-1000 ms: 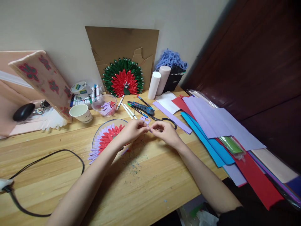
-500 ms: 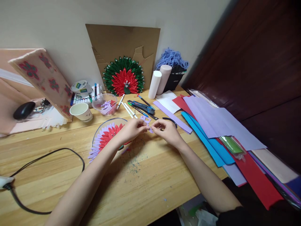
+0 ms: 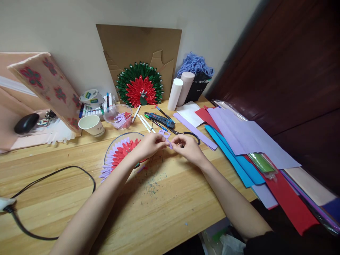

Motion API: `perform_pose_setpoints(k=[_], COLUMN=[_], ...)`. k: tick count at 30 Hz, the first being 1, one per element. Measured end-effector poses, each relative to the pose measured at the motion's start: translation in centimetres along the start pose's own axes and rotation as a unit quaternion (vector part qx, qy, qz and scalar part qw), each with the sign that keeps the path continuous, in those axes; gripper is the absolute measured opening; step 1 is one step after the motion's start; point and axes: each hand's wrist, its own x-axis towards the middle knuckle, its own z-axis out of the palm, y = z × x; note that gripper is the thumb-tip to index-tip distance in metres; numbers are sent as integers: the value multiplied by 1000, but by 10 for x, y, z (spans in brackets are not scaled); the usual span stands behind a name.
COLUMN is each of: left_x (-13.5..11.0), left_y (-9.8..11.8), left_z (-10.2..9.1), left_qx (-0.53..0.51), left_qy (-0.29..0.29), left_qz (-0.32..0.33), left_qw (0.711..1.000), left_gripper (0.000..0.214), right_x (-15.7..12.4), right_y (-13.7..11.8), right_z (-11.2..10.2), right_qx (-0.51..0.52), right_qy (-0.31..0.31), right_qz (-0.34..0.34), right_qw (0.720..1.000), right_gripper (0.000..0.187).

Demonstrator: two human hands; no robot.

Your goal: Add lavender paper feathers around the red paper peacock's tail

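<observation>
Together, left hand (image 3: 149, 145), right hand (image 3: 187, 148), pinching lilac paper piece (image 3: 169, 143)

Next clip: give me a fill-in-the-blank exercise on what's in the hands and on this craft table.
1. The small paper piece pinched between the left hand and right hand is ____.
2. The paper cup stands to the ____ of the clear bowl.
3. The paper peacock leaning on the cardboard has red inner feathers and ____ outer ones.
4. The yarn by the wall is ____.

Missing words: lilac; left; green; blue.
</observation>
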Motion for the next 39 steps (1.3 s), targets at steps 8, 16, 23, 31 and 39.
perform_pose_setpoints(k=[8,16,23,31,39], left_x=[0,-1,0,5,6], left_y=[0,4,3,2,2], left_z=[-1,-1,2,8,1], left_qx=[-13,13,-56,-213,-286], left_qy=[-1,-4,6,53,144], left_qz=[1,3,-12,-34,-55], left_qw=[1000,1000,998,975,946], left_gripper=[27,29,28,18,29], right_x=[1,3,3,2,-5], right_y=[3,3,5,1,-6], right_z=[2,2,0,0,1], right_qx=[91,90,113,135,-13], right_qy=[-5,-22,-21,9,117], right_qz=[18,1,1,-9,-121], right_qw=[996,996,993,991,986], right_gripper=[21,19,19,20,13])
